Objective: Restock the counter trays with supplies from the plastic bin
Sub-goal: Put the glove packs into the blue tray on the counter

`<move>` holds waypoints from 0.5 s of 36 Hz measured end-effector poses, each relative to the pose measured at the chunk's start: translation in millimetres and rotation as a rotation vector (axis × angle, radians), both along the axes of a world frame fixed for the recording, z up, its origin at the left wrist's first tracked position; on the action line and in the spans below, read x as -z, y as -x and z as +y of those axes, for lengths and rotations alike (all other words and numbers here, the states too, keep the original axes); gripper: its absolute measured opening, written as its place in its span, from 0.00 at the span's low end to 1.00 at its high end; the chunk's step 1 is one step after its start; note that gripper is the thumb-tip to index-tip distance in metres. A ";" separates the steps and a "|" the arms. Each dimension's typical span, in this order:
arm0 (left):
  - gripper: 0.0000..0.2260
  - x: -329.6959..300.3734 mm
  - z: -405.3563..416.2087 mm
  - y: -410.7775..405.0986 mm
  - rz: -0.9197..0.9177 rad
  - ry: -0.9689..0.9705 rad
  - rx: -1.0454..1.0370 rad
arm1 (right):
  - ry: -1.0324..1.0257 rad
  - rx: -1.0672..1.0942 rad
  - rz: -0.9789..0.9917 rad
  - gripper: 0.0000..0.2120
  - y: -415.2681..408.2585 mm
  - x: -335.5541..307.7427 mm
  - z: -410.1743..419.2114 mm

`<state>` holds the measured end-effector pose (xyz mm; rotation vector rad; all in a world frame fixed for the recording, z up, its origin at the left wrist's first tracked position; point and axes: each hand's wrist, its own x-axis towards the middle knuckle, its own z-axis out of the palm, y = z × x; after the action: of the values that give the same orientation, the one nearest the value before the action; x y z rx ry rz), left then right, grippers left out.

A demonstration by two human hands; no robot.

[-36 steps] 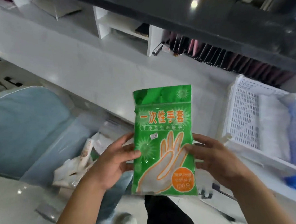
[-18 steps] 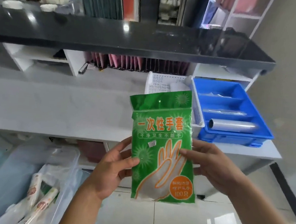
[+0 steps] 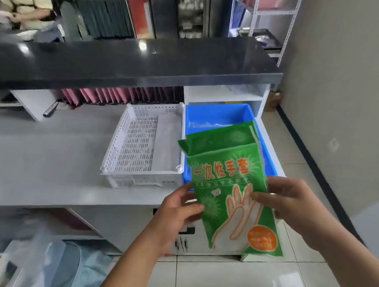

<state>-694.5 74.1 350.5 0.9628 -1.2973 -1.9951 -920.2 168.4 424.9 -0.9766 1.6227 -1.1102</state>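
A green pack of disposable gloves point(image 3: 231, 184) is held upright in front of the counter, tilted slightly right. My left hand point(image 3: 177, 209) grips its left edge and my right hand point(image 3: 287, 201) grips its right edge. The pack's top overlaps the blue tray point(image 3: 219, 113) at the counter's right end, hiding most of it. A white perforated tray point(image 3: 135, 147) stands just left of the blue one. The clear plastic bin point(image 3: 41, 258) sits on the floor at lower left, with wrapped supplies inside.
A black upper counter ledge point(image 3: 131, 61) overhangs the white worktop point(image 3: 43, 159). Pink folders point(image 3: 124, 93) and a dark pen point(image 3: 50, 109) lie under the ledge. Another person point(image 3: 21, 0) stands behind the counter at far left. A grey wall is on the right.
The view has swung up from the bin and moved right toward the counter. Both hands have carried the green pack right, and it now overlaps the blue tray.
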 end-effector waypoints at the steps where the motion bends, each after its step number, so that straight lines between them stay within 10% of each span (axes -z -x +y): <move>1: 0.22 -1.4 -5.3 7.1 -0.021 0.002 -0.033 | 0.011 0.003 0.027 0.09 7.8 -2.6 -1.3; 8: 0.17 -9.5 -92.3 33.3 -0.289 0.205 -0.294 | -0.026 -0.019 0.445 0.09 50.9 -13.8 -31.0; 18: 0.34 11.1 -233.4 72.7 -0.814 0.354 -0.018 | -0.144 -0.094 0.964 0.11 66.0 -55.7 -123.3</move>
<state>-767.1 -159.3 339.4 1.6650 -1.9542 -1.2932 -986.3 45.1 480.6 -1.6019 2.3184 -0.4267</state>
